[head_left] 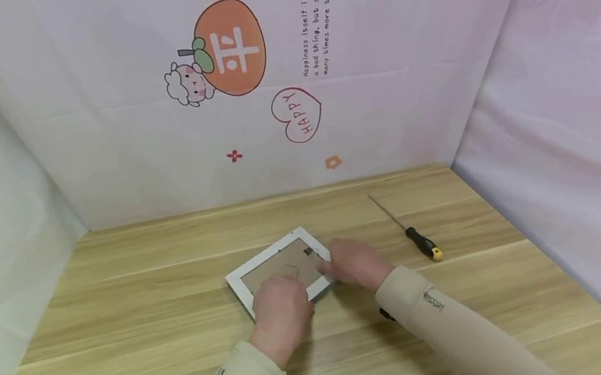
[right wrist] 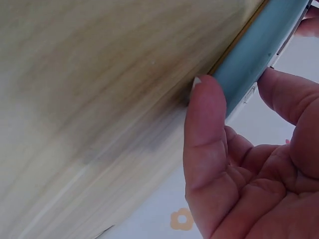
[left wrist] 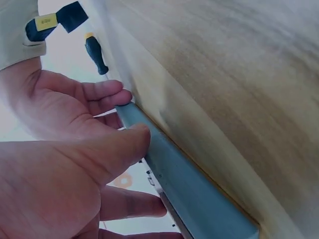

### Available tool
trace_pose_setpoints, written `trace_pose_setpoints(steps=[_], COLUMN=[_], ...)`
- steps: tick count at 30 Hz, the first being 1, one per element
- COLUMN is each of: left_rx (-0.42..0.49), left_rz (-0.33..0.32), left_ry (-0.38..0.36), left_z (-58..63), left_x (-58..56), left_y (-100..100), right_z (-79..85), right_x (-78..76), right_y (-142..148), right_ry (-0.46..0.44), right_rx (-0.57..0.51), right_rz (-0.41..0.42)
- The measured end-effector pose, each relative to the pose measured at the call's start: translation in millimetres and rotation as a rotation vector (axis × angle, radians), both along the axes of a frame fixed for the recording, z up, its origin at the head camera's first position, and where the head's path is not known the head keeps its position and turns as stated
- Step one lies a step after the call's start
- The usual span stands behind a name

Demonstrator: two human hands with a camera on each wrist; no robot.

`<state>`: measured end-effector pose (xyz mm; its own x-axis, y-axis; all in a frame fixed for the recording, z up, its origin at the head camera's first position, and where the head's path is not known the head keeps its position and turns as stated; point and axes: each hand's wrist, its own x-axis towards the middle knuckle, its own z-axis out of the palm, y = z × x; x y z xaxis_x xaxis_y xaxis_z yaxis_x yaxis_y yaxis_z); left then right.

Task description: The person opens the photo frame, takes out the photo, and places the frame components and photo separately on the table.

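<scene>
A picture frame (head_left: pixel 265 254) lies back side up on the wooden table, white-rimmed with a brown backing board (head_left: pixel 271 272) and a small dark clip near one end. Its blue-grey side (left wrist: pixel 184 184) faces the wrist cameras. My left hand (head_left: pixel 281 308) grips the near long edge, thumb (left wrist: pixel 127 149) against the side and fingers reaching over the back. At the right corner my right hand (head_left: pixel 358 262) holds the frame between its thumb (right wrist: pixel 284 94) on the back and a finger (right wrist: pixel 205 114) at the side. The backing's near part is hidden by the left hand.
A screwdriver (head_left: pixel 421 242) with a black and yellow handle lies to the right of the frame, its tip pointing toward the back. Pale printed cloth (head_left: pixel 154 158) hangs behind the table (head_left: pixel 123 333) and along both sides.
</scene>
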<state>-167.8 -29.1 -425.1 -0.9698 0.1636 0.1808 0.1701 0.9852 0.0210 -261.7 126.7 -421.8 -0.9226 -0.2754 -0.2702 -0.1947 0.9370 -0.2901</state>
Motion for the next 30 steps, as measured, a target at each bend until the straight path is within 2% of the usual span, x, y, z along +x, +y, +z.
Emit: trace_pose_setpoints(steps=[5, 8, 15, 19, 25, 30], left_rx=[0.041, 0.048, -0.034, -0.067, -0.070, -0.065], left_rz=[-0.027, -0.035, -0.077, -0.071, -0.073, -0.111], left_ry=[-0.096, -0.121, -0.077, -0.056, -0.056, -0.032], left_z=[5.4, 7.7, 10.5, 11.0, 9.8, 8.7], left_x=[2.4, 5.2, 13.2, 17.6, 20.9, 24.7], left_y=[-2.8, -3.1, 0.1, 4.4, 11.2, 16.2], right_z=[-1.5, -2.5, -2.1, -1.7, -0.2, -0.5], right_x=[-5.6, -9.5, -16.5, -19.9, -22.9, -24.6], right_y=[-0.3, -0.5, 1.6, 2.8, 3.4, 3.8], right_ry=[0.019, 0.018, 0.005, 0.010, 0.017, 0.030], right_rx=[-0.007, -0.006, -0.047, -0.051, -0.061, -0.084], right_rz=[0.006, 0.000, -0.035, -0.050, -0.071, -0.083])
